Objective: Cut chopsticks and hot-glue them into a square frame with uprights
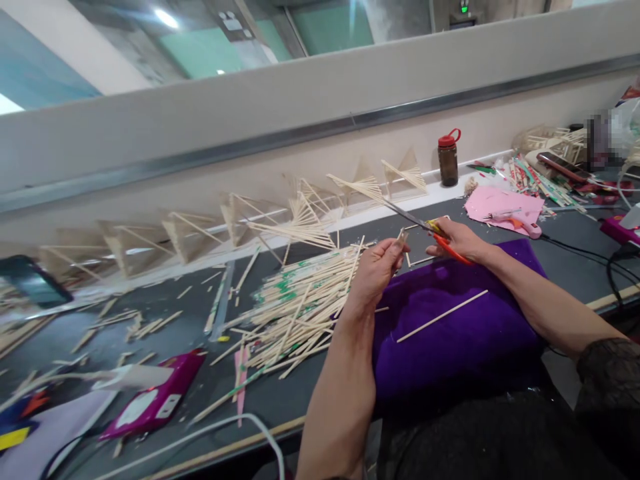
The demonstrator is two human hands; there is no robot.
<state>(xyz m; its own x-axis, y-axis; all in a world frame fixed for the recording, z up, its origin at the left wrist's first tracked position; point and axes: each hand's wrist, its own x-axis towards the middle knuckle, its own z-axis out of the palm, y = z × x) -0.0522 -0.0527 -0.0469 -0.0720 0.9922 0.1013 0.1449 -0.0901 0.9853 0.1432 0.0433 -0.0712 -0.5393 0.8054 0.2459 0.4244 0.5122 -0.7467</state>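
Note:
My right hand [457, 241] is closed round the orange handles of a pair of scissors [443, 240], whose blades point up and to the left. Close beside them, my left hand [380, 267] pinches something small and pale near its fingertips, too small to make out. A purple cloth [450, 327] lies below both hands, with one thin wooden stick [443, 316] across it. Left of my left hand is a heap of pale wooden sticks [300, 300], some in clear and green wrapping.
Fan-shaped stick models [315, 223] stand in a row along the wall. A brown bottle [448, 163], a pink sheet [493, 203] and a glue gun [523, 225] are at the right. Front left are a magenta power strip [175, 393] and a white cable [250, 419].

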